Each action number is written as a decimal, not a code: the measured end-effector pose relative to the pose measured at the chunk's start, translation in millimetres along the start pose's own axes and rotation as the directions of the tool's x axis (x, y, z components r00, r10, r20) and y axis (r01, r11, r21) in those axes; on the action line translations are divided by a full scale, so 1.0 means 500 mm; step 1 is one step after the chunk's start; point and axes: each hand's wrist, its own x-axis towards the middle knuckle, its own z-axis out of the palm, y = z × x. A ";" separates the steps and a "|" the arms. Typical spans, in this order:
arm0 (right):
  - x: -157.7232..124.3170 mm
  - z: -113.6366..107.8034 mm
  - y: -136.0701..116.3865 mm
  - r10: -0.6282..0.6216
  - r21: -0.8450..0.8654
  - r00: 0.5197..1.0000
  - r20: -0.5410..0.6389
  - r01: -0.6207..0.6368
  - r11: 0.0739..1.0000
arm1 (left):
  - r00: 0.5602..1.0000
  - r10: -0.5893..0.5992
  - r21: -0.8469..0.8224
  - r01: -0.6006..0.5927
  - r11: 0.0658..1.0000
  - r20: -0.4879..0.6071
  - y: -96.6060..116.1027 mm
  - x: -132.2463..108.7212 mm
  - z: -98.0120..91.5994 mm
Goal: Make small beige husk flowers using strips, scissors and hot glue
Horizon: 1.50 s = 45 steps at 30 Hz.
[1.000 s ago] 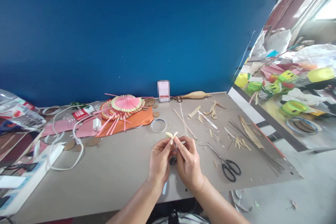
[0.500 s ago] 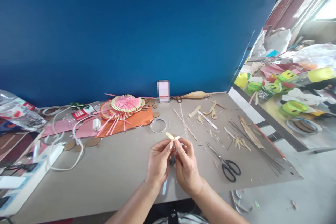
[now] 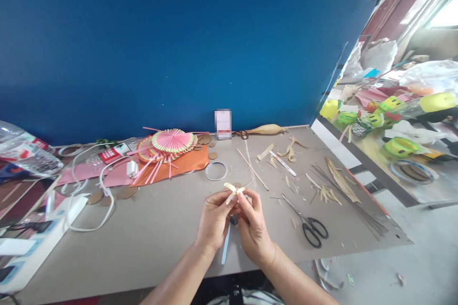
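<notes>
My left hand [image 3: 215, 221] and my right hand [image 3: 255, 228] are together above the front middle of the table, thumbs and fingertips pinched. Between them they grip a small pale piece of dried husk with petal-like strips [image 3: 230, 187] that stick out past the fingertips. Its lower part is hidden by my fingers. Below my hands a light blue strip [image 3: 225, 249] lies on the table, and a dark object [image 3: 234, 219] shows partly between the palms. To the right of my right hand lie black-handled scissors [image 3: 310, 228], blades pointing away from me.
Dried husk scraps [image 3: 265, 151], a white pen [image 3: 282, 163] and thin dark stems [image 3: 368, 219] lie on the right. A clear ring [image 3: 215, 171] lies beyond my hands. Pink paper fans [image 3: 173, 140], white cable [image 3: 95, 228] and a power strip [image 3: 39, 252] occupy the left.
The husk petals have turned and tilted a little leftward between my fingertips. My hands have parted slightly at the palms, so more of the blue strip shows.
</notes>
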 end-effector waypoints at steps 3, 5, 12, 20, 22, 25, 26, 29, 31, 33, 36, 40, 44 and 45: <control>-0.005 0.004 0.003 0.005 0.002 1.000 0.011 -0.005 1.000 | 0.998 0.054 0.053 -0.053 0.997 -0.014 -0.003 0.000 -0.002; -0.009 0.007 0.004 -0.008 -0.038 1.000 0.020 0.009 0.999 | 0.990 0.137 0.096 -0.134 0.986 -0.029 -0.009 0.000 -0.004; -0.016 0.002 -0.017 0.021 -0.217 0.988 0.150 0.012 0.976 | 0.932 0.355 0.276 -0.324 0.905 -0.071 -0.023 -0.001 -0.023; -0.011 -0.006 -0.045 0.079 -0.348 0.967 0.242 0.010 0.937 | 0.916 0.396 0.248 -0.368 0.896 -0.070 -0.026 -0.005 -0.029; -0.010 -0.006 -0.052 0.078 -0.367 0.962 0.263 0.025 0.930 | 0.919 0.384 0.234 -0.356 0.905 -0.086 -0.027 -0.006 -0.027; -0.004 -0.019 -0.055 0.114 -0.355 0.958 0.264 -0.014 0.935 | 0.928 0.354 0.213 -0.324 0.922 -0.119 -0.024 -0.002 -0.030; 0.000 -0.028 -0.053 0.141 -0.343 0.961 0.238 -0.052 0.938 | 0.928 0.351 0.213 -0.320 0.923 -0.127 -0.021 0.001 -0.034; 0.012 -0.067 -0.036 0.268 -0.360 0.957 0.112 -0.212 0.908 | 0.908 0.390 0.234 -0.351 0.907 -0.151 -0.004 0.013 -0.056; 0.014 -0.091 -0.023 0.404 -0.505 0.903 0.148 -0.282 0.816 | 0.889 0.425 0.262 -0.375 0.889 -0.171 0.008 0.021 -0.073; 0.010 -0.101 -0.011 0.474 -0.634 0.844 0.251 -0.227 0.740 | 0.884 0.435 0.291 -0.375 0.880 -0.174 0.014 0.026 -0.087; -0.008 -0.089 0.005 0.511 -0.736 0.783 0.355 -0.104 0.669 | 0.894 0.427 0.329 -0.365 0.871 -0.137 0.008 0.028 -0.099; -0.025 -0.063 0.031 0.532 -0.775 0.767 0.359 -0.072 0.627 | 0.904 0.423 0.388 -0.367 0.845 -0.067 -0.009 0.026 -0.104; -0.018 -0.078 0.042 0.502 -0.734 0.768 0.398 -0.062 0.677 | 0.894 0.447 0.413 -0.402 0.817 -0.015 -0.013 0.026 -0.110; -0.014 -0.087 0.041 0.510 -0.718 0.761 0.401 -0.085 0.691 | 0.891 0.454 0.414 -0.414 0.811 0.001 -0.012 0.026 -0.112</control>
